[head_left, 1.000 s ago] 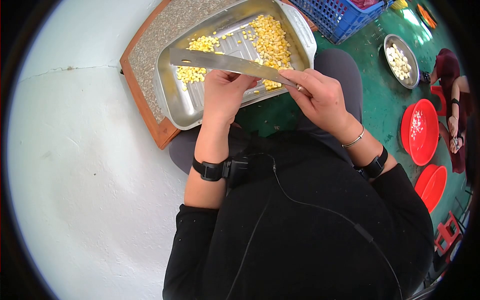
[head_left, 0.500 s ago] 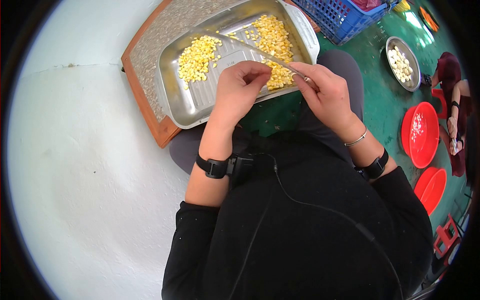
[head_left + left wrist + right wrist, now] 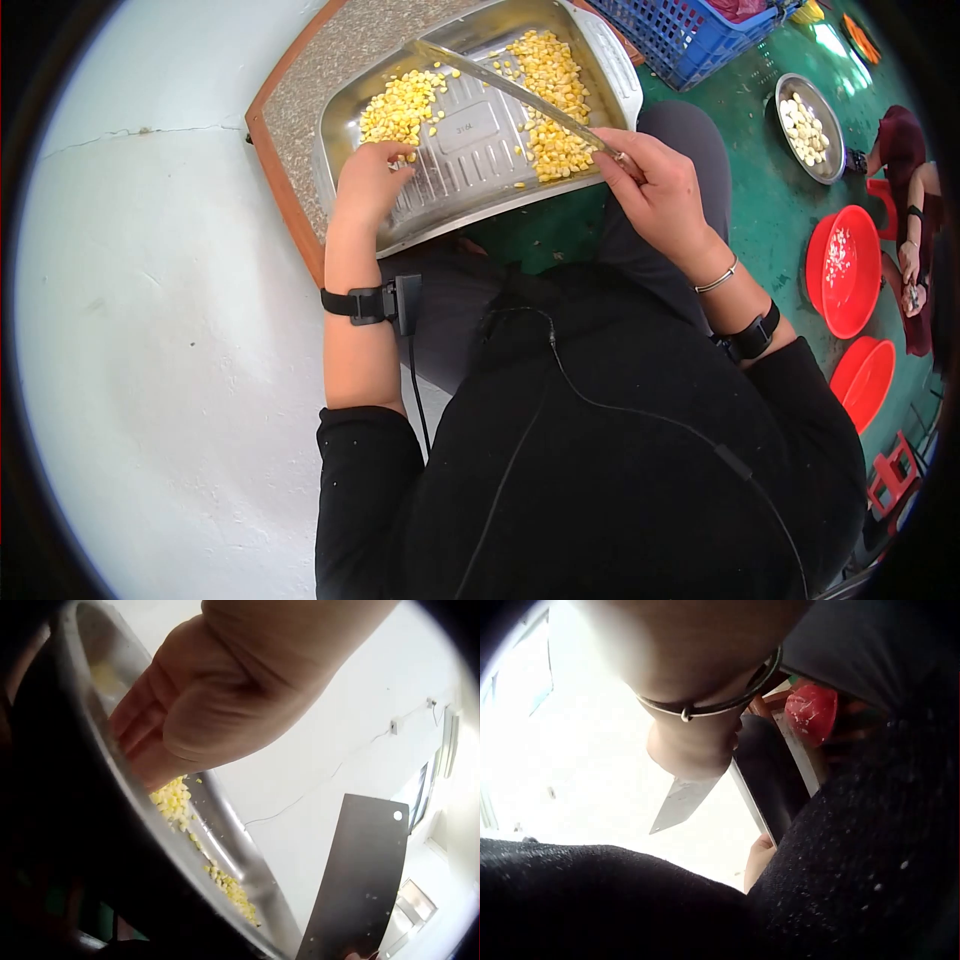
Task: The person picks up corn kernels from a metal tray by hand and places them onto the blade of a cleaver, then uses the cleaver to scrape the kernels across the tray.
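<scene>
A metal tray [image 3: 375, 220] lies tilted on my lap and holds two heaps of yellow corn kernels [image 3: 400, 105]. My left hand [image 3: 368, 185] reaches into the tray's left side, its fingers [image 3: 142, 724] fairly straight and touching the kernels [image 3: 174, 799]. My right hand [image 3: 650, 185] grips the handle of a cleaver [image 3: 505, 88]. Its blade slants over the tray toward the far left and hangs above the kernels. In the left wrist view the cleaver [image 3: 360, 877] shows flat at the lower right. In the right wrist view the cleaver [image 3: 679, 802] juts out past the right hand [image 3: 690, 746].
The tray rests on a wood-framed speckled board [image 3: 300, 95]. A blue crate [image 3: 680, 30] stands behind it. On the green floor to the right are a metal bowl [image 3: 805, 125] of pale pieces and two red basins [image 3: 840, 265]. Another person [image 3: 905, 200] sits there. A white wall fills the left.
My left hand has left the cleaver blade and moved left and down into the tray. The blade has turned from flat to edge-on and swung further over the tray.
</scene>
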`<action>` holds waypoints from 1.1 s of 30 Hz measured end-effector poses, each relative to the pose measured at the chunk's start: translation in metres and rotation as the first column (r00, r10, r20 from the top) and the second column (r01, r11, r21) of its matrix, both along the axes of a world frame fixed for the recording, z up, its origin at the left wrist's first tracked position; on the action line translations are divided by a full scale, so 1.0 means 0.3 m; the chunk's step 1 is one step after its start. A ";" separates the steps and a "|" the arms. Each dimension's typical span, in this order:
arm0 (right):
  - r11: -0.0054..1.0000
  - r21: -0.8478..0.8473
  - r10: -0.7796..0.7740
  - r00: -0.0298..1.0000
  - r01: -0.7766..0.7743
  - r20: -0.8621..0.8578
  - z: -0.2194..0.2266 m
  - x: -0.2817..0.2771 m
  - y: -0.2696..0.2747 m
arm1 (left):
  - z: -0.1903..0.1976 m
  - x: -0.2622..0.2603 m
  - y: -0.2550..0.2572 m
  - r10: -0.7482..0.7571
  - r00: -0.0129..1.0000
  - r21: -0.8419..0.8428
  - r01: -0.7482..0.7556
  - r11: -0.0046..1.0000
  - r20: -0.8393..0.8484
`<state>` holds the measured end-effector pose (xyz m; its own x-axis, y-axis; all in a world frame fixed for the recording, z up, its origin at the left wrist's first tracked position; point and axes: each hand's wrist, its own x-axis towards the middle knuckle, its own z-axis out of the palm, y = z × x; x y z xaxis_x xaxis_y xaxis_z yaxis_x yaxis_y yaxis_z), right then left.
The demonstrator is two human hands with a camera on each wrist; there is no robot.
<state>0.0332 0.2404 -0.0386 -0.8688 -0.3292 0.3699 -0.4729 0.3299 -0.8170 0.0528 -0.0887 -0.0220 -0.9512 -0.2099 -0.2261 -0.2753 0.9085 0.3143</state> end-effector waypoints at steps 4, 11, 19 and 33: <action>1.000 0.008 0.004 1.000 -0.004 0.007 -0.002 -0.002 0.004 | -0.024 -0.017 0.013 -0.030 0.999 -0.097 0.032 0.995 0.021; 1.000 0.022 0.005 1.000 -0.005 0.005 -0.001 -0.006 0.006 | -0.003 0.005 0.052 0.028 0.999 0.028 -0.029 0.999 0.039; 0.999 -0.033 0.042 0.993 -0.039 0.106 0.021 0.008 0.001 | 0.052 0.011 0.235 0.267 0.963 0.873 -0.172 0.457 0.050; 0.989 -0.077 0.127 0.991 -0.130 -0.032 0.022 0.018 -0.003 | 0.072 0.016 0.337 0.343 0.937 0.975 -0.134 0.176 0.067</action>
